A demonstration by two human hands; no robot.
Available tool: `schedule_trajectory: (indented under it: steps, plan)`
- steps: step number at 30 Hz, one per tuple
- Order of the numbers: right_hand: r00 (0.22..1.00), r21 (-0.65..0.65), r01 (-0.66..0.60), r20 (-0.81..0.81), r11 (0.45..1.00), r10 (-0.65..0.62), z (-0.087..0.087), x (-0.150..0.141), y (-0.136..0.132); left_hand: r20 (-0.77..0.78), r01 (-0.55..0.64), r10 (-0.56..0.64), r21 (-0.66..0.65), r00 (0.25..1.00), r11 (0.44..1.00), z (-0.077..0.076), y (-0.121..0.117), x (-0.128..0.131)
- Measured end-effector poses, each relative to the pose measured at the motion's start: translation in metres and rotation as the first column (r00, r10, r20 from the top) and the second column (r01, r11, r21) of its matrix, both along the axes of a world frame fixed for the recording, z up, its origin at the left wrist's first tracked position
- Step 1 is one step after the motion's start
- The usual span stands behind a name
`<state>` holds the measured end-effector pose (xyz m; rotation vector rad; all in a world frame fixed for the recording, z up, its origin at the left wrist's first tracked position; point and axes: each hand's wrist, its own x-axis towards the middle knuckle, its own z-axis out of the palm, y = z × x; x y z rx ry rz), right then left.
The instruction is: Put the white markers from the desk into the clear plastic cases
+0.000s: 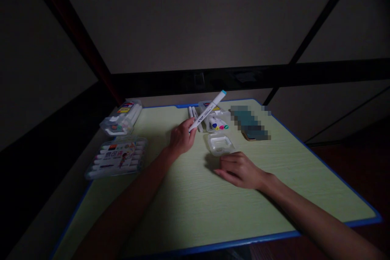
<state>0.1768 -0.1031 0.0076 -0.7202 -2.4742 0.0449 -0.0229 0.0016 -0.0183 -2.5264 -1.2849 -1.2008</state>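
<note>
My left hand (182,136) is closed around the lower end of a white marker (208,110) with a light blue tip, held slanting up to the right. Behind that hand, a few white markers (194,114) lie on the table. A clear plastic case (202,107) lies on its side with its mouth toward me and several coloured-end markers (219,125) inside. Its clear lid (219,144) rests open in front. Just below the lid is my right hand (240,170), its fingers curled; whether anything is in them is hidden.
On the left of the pale green table (189,211) with a blue edge lie a flat clear case of markers (118,157) and another clear marker box (122,118). A phone-like slab (250,124), partly pixelated, lies at the right. A wall stands behind.
</note>
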Motion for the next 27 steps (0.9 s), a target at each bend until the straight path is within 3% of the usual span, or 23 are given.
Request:
schedule_trajectory:
  steps: [4,7,11,13,15,19,27]
  plan:
    - [0.957,-0.208,0.033,-0.276,0.977,-0.091,0.003,0.0,-0.001,-0.107,0.075,-0.073,0.015,0.992,0.997,0.003,-0.003,0.0]
    - [0.852,-0.37,0.039,-0.473,0.928,-0.225,0.007,0.001,-0.001,-0.173,0.142,-0.128,0.074,0.977,0.987,0.004,-0.004,0.002]
    - [0.576,-0.54,-0.051,-0.703,0.84,-0.417,0.008,0.005,0.004,-0.244,0.25,-0.192,0.236,0.951,0.939,0.006,-0.004,0.004]
    - [0.411,-0.581,-0.098,-0.763,0.808,-0.499,0.009,0.006,0.009,-0.249,0.307,-0.225,0.367,0.942,0.878,0.007,-0.004,0.006]
    - [0.302,-0.593,-0.137,-0.788,0.793,-0.537,0.01,0.007,0.013,-0.253,0.345,-0.25,0.47,0.934,0.812,0.008,-0.004,0.007]
    - [0.256,-0.618,-0.172,-0.78,0.767,-0.571,0.013,0.009,0.015,-0.321,0.409,-0.275,0.502,0.906,0.762,0.008,-0.007,0.01]
    - [0.195,-0.632,-0.214,-0.774,0.744,-0.602,0.012,0.007,0.014,-0.274,0.419,-0.324,0.463,0.906,0.781,0.008,-0.011,0.013]
